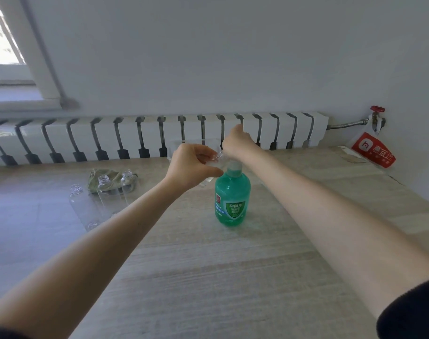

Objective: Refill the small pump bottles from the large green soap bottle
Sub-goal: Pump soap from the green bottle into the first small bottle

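Clear bottle (215, 161) — left hand (190, 165) grip

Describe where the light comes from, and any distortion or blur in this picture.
Head view: daylight enters from the window at upper left, which is blown out; the wide lens bows the radiator into a curve; the small clear bottle gripped in the left hand is soft and hard to make out; the green soap bottle reads clearly.

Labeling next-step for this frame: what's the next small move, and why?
Probably set the small clear bottle down upright by the three open bottles. The left hand grips it tilted above the table, the green soap bottle is capped, so nothing can pour yet; what the right hand holds is hidden.
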The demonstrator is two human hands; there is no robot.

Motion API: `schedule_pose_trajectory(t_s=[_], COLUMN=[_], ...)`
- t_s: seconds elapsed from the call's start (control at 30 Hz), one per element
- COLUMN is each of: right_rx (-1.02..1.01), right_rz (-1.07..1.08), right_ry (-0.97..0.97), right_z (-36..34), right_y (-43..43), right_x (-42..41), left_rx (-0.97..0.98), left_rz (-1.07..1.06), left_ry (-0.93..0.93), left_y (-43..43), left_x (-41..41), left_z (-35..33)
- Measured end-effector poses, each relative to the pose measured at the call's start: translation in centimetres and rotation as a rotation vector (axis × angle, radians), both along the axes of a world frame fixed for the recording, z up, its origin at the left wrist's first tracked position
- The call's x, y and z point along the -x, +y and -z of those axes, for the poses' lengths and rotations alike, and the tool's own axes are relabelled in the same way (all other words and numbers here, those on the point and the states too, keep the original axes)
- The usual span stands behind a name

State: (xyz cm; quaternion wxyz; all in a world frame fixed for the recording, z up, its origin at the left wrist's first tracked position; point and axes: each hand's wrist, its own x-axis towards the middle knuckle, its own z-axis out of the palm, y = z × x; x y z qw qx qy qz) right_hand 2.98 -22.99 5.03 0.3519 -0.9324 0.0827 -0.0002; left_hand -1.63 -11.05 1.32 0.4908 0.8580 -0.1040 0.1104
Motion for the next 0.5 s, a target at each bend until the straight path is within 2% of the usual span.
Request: schedule_pose_trajectory(t_s=[0.5], right_rx=[0.029], right_rz=[-0.053], right_ry=[-0.001], right_z=[0.85], right_y=[-0.24], right_x=[-0.16], left_rx=[0.002], left_rz=[0.025], left_ry=[0.023], left_y=[0.19], left_x=[0.03], left_z=[0.34])
